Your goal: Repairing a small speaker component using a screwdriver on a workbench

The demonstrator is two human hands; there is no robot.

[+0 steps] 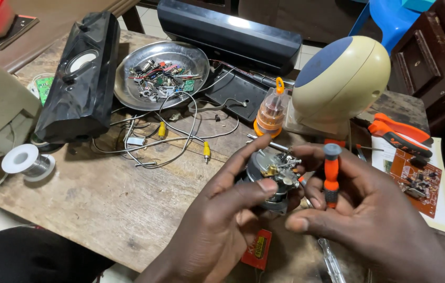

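So both hands are working over a small round metal motor part just in front of the cream speaker.

Left hand is pinching the part's rim with thumb and fingers, while the right hand is gripping an orange screwdriver upright beside it. Behind-left of the speaker, a steel bowl is holding scrap components.

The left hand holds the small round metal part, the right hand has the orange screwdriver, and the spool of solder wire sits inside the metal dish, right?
Not quite. The spool of solder wire lies on the bare wooden table, left of the metal dish, as the head view shows. The rest stands.
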